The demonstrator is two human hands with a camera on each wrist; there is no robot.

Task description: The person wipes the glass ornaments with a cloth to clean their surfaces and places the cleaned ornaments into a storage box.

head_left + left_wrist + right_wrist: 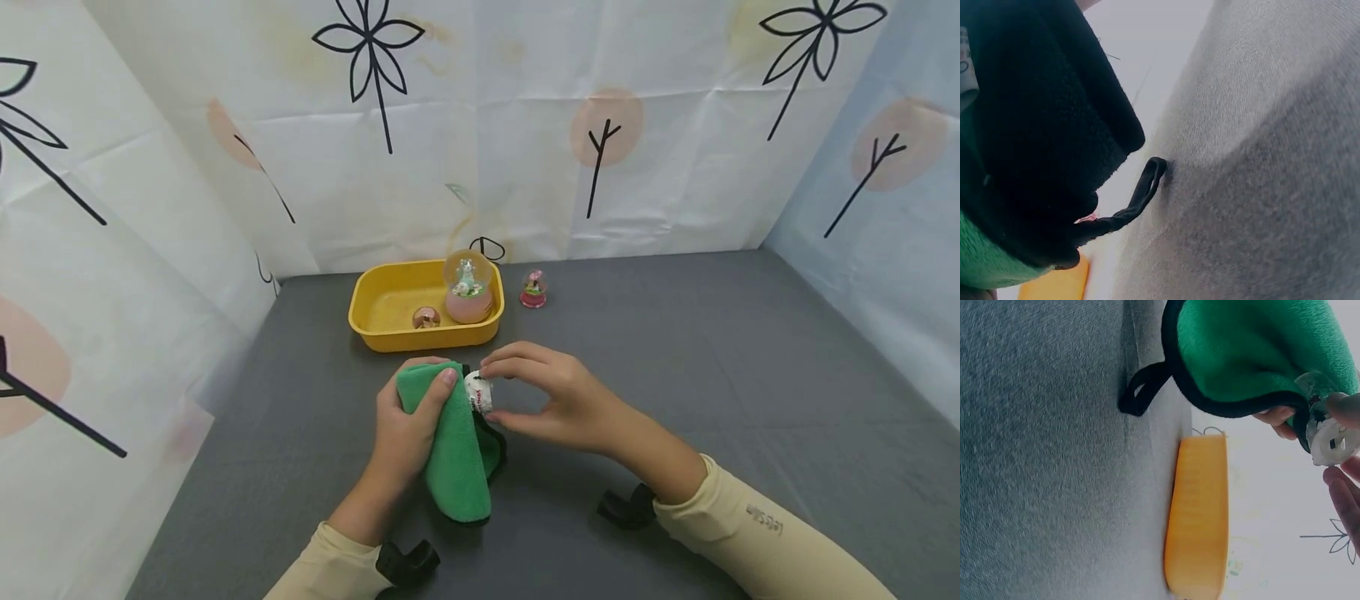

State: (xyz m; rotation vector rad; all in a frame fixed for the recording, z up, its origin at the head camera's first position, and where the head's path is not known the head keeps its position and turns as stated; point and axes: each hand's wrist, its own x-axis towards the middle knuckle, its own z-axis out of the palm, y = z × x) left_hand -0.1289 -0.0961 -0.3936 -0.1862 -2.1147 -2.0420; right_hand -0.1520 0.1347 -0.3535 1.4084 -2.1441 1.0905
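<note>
In the head view my left hand grips a green cloth with black edging, thumb on top. The cloth wraps around a small snow globe whose white, printed base sticks out to the right. My right hand pinches that base between fingertips and thumb. The right wrist view shows the base's underside and the clear dome against the cloth. A black loop hangs from the cloth's edge. The globe's far side is hidden in the cloth.
Behind the hands is a yellow tray holding a larger snow globe with a pink base and a small copper-coloured globe. A small globe with a red-pink base stands right of the tray. Patterned fabric walls enclose the grey tabletop.
</note>
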